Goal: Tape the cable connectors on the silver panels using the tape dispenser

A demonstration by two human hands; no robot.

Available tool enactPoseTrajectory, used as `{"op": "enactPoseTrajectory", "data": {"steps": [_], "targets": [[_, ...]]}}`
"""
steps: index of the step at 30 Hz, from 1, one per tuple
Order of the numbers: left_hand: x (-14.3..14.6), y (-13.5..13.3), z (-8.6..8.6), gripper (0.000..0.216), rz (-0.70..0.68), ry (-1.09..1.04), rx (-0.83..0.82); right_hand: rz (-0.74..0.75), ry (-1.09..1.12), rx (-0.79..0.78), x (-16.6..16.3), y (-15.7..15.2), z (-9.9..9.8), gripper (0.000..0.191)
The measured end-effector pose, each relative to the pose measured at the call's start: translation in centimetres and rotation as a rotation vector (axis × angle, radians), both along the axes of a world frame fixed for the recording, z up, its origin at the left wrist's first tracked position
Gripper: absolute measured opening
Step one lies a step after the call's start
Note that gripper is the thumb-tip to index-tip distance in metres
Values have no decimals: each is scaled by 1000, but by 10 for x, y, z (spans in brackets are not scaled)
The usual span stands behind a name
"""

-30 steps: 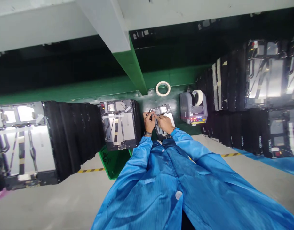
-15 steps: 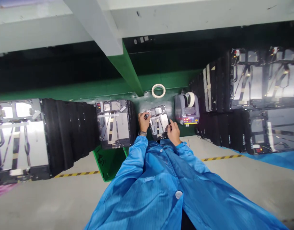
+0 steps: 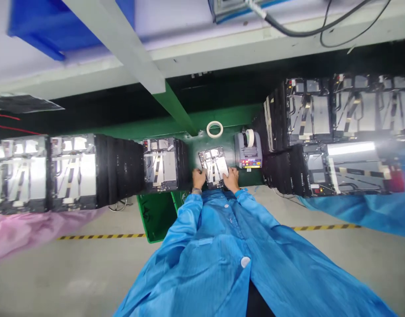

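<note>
Green tabletop (image 3: 230, 137) carries stacks of electronics panels (image 3: 164, 165), a tape dispenser (image 3: 248, 149) with its label too small to read, and a masking tape roll (image 3: 214, 129). Our left hand (image 3: 198, 178) and right hand (image 3: 232, 179) sit at a loose panel (image 3: 213, 166) on the tabletop, fingers (image 3: 226, 174) at its lower edge; we cannot tell whether they grip.

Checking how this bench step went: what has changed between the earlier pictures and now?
The left hand and right hand have moved apart, from over the metal device panel to either side of its near edge. The camera view has tipped to show more beyond the bench. The masking tape roll and tape dispenser stayed put.
</note>
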State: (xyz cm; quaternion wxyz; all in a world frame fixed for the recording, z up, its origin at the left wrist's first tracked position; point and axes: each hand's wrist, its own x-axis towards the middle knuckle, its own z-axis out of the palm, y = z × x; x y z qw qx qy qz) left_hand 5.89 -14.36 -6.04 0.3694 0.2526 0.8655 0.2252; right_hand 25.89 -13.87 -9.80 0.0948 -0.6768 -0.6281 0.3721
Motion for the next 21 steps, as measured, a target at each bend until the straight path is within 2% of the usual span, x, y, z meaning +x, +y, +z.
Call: {"op": "enactPoseTrajectory", "data": {"steps": [3,7,10,13,15,17,19,21], "targets": [[31,-26,13,37,25,-25,3,-83,78,-30,-3,1,2,60],[52,-33,28,45,78,-46,93,-129,247,24,-2,-1,15,60],[58,-43,53,53,75,-68,244,-97,365,105,7,-10,49,59],[53,-64,97,59,41,23,386,-27,459,153,14,-22,104,62],[32,-79,132,62,23,117,440,48,537,134,5,-29,142,64],[-6,-87,165,59,5,236,455,144,644,95,-21,-31,172,66],[-58,-87,186,54,-5,342,458,228,742,59,-63,-28,189,70],[-110,-80,195,48,-4,375,444,285,778,25,-112,-23,193,74]]}}
